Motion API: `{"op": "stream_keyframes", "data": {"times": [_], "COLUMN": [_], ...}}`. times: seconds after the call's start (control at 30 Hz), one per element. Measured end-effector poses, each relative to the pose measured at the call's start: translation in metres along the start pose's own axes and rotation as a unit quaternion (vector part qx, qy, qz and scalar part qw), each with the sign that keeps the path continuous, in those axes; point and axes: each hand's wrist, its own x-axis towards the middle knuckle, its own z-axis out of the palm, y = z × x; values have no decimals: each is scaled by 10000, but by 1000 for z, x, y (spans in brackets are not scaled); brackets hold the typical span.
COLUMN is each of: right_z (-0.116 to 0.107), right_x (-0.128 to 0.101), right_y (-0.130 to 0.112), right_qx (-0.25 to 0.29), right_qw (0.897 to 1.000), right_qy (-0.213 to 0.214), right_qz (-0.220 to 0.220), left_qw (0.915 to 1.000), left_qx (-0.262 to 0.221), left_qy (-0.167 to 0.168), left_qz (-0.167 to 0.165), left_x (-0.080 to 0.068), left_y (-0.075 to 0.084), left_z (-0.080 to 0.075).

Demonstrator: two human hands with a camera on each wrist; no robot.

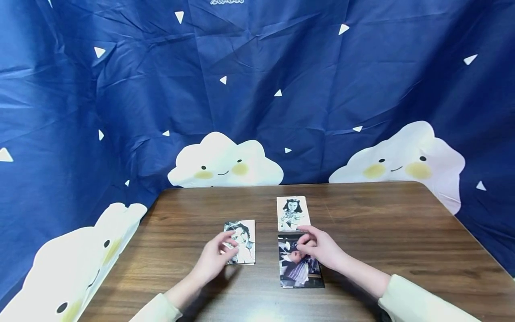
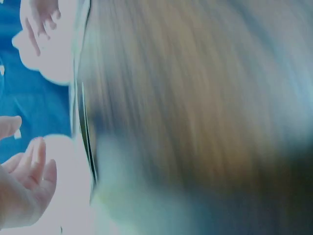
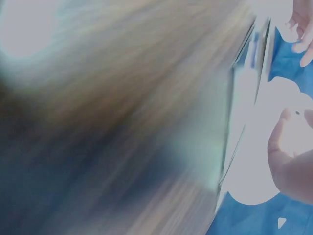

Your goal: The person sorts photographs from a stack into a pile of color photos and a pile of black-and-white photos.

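A smooth, glossy brown wood-grain desk (image 1: 374, 223) carries rectangular paper picture cards (image 1: 293, 214); behind it hangs creased blue cloth (image 1: 249, 107).

Behind, a creased dark-blue curtain (image 1: 257, 112). Bears scattered white triangles (image 1: 179, 17) and smiling white clouds (image 1: 219, 156) with yellow cheeks (image 1: 240, 169). In front, a brown wood-grain table (image 1: 362, 223). Has rounded far corners, and catches a bright glare (image 1: 263, 314) near the bottom of the head view.

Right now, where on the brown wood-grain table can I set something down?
Bare table lies right of the far monochrome portrait card, out to the right edge, and left of the nearer monochrome portrait card, out to the left edge. Crowded: the left hand overlaps the nearer card; the right hand, the dark colour photo.
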Motion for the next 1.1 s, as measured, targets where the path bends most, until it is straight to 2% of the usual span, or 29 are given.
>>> {"op": "stream_keyframes", "data": {"times": [0.17, 0.33, 0.47, 0.63, 1.1], "right_z": [22, 46, 67, 85, 96], "right_x": [19, 36, 44, 47, 52], "right_y": [-6, -13, -14, -12, -10], "right_qx": [598, 663, 394, 316, 443], "right_qw": [9980, 9973, 9985, 9980, 9975], "right_qy": [-209, -264, -379, -533, -539], "right_qz": [13, 181, 36, 77, 68], "left_qw": [9974, 9961, 9958, 9956, 9970], "left_qx": [535, 681, 644, 614, 511], "left_qy": [462, 441, 300, 213, 110], "left_qz": [-161, -350, -574, -679, -564], "left_x": [6, 9, 8, 5, 2], "left_y": [-16, -29, -37, -43, -42], "left_z": [-27, -39, -38, -33, -24]}}
